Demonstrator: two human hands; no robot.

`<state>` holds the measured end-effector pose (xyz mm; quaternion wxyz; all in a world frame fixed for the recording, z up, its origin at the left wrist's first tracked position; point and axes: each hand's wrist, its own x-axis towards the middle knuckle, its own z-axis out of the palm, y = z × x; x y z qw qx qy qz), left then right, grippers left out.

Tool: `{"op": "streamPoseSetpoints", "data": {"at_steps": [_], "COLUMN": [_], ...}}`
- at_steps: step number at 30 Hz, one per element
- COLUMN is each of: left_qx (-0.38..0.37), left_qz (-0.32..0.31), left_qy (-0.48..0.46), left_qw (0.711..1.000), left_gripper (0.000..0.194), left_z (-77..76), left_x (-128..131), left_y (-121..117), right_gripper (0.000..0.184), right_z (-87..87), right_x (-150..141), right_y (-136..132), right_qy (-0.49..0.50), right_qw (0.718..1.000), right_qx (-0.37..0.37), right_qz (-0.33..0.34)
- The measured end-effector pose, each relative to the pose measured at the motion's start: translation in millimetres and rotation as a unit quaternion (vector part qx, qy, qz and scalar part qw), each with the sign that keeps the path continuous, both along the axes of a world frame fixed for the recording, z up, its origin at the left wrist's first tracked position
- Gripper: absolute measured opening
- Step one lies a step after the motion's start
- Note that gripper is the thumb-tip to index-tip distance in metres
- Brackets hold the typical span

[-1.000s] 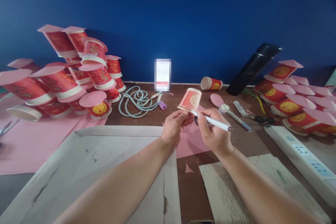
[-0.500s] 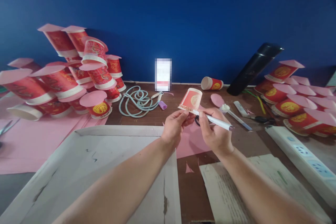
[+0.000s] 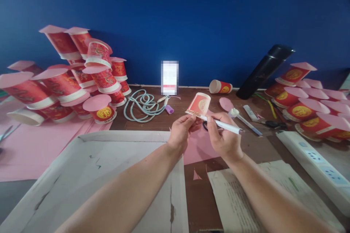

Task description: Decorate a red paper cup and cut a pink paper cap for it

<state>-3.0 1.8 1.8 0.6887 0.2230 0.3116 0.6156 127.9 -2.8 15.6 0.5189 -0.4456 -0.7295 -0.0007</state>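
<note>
My left hand is closed on the rim of a red paper cup with a gold emblem, held upside down and slightly tilted above the table. Between the fingers of my right hand is a white marker pen, its tip end at the cup's rim. Whether the tip touches the rim I cannot tell. Dark marks run along the white rim. Beneath my hands lies a pink paper sheet, with a black loop, partly hidden by my right hand, beside the pen.
Red cups with pink paper tops are stacked at left, more at right. A white box lid, coiled cord, lit screen, black flask, lying cup, glue tube and power strip surround my hands.
Hardly anything differs. The rear end of the marker pen has shifted very slightly, while both hands keep their hold and the cup stays in place.
</note>
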Motion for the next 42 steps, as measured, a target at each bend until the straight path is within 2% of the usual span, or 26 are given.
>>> {"op": "streamPoseSetpoints", "data": {"at_steps": [9, 42], "left_qx": [-0.011, -0.004], "left_qz": [0.0, -0.018], "left_qy": [-0.009, 0.003], "left_qw": [1.0, 1.0], "left_gripper": [0.026, 0.023], "left_z": [1.6, 1.6], "left_x": [0.0, -0.4], "left_y": [-0.2, -1.3], "right_gripper": [0.01, 0.009], "right_z": [0.2, 1.9], "right_x": [0.4, 2.7], "right_y": [0.5, 0.6], "right_qy": [0.01, -0.005], "right_qw": [1.0, 1.0], "right_qx": [-0.005, -0.008], "right_qz": [-0.022, -0.004]}}
